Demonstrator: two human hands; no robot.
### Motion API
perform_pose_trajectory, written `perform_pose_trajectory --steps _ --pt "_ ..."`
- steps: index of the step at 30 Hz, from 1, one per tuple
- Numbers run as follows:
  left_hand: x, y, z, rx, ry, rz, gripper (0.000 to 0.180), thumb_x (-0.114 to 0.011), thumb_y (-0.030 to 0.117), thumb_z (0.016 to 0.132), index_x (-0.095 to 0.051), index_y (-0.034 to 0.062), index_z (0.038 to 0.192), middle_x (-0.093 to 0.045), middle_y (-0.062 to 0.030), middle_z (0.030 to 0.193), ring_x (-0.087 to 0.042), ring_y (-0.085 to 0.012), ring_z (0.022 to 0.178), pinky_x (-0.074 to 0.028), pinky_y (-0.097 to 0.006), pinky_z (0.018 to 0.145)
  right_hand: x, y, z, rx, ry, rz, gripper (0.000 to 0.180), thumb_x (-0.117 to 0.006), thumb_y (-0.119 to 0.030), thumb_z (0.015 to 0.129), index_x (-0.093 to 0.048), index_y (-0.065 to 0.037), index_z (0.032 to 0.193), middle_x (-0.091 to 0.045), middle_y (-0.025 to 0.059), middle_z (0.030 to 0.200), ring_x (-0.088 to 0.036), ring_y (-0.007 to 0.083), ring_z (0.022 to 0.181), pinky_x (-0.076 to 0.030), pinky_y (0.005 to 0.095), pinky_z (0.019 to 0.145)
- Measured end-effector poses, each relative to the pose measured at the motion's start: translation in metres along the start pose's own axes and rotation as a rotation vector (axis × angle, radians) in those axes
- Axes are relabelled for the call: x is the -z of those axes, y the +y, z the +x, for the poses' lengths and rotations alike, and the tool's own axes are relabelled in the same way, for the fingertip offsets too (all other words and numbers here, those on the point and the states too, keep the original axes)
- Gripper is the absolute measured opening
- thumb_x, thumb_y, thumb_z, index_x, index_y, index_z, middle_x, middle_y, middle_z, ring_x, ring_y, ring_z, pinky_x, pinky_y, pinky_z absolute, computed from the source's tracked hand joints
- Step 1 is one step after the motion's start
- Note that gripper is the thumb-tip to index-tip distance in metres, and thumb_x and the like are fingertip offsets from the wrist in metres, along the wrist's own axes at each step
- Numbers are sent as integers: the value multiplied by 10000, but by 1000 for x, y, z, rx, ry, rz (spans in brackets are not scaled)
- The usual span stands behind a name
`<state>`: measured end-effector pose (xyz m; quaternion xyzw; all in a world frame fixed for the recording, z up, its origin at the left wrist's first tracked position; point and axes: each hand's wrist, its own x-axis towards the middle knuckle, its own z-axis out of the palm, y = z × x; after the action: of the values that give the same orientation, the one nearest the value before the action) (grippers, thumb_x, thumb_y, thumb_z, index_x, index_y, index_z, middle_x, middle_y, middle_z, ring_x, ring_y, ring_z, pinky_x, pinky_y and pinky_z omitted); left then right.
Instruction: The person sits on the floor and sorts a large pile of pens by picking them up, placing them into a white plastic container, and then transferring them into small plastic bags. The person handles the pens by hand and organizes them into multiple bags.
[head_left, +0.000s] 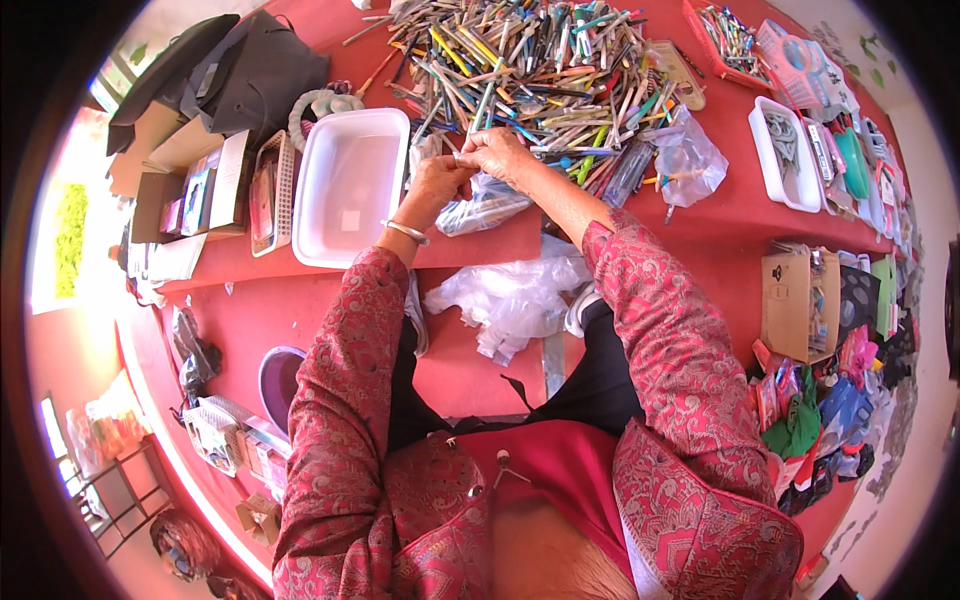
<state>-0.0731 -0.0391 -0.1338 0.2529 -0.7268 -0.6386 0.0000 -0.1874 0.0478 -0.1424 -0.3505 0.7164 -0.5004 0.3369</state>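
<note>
My left hand [437,184] and my right hand [498,154] meet at the near edge of a large heap of pens and pencils [550,75]. Their fingers are closed together around a slim pen [484,106], which points up and away over the heap. Fingers cover its lower part. A clear plastic bag with pens inside [482,206] lies just below my hands on the red table. To the left of my left hand stands a white plastic tub [350,190] with a small pale label on its bottom.
Left of the tub are a narrow basket [268,195], an open cardboard box [222,190] and a black bag [262,75]. A clear plastic bag [692,160] lies right of the heap, near a white tray [786,155]. Crumpled plastic [510,300] lies between my legs.
</note>
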Motion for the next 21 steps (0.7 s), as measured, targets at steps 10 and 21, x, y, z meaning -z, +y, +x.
perform_pose_trajectory --steps 10,21 --pt "6 2 -1 17 119 -47 192 -523 160 790 -594 -17 760 -534 -41 547 -475 -97 453 -359 -210 423 -11 33 -18 -226 -137 356 129 -655 -121 686 -593 -47 772 -573 26 614 -552 106 490 -457 229 447" --pt "15 8 -7 -9 271 43 245 -469 81 768 -519 -63 960 -520 -54 520 -486 -111 436 -373 -228 410 -20 49 -13 -289 115 580 77 -558 -78 717 -580 -6 735 -601 70 646 -565 124 486 -430 229 395"
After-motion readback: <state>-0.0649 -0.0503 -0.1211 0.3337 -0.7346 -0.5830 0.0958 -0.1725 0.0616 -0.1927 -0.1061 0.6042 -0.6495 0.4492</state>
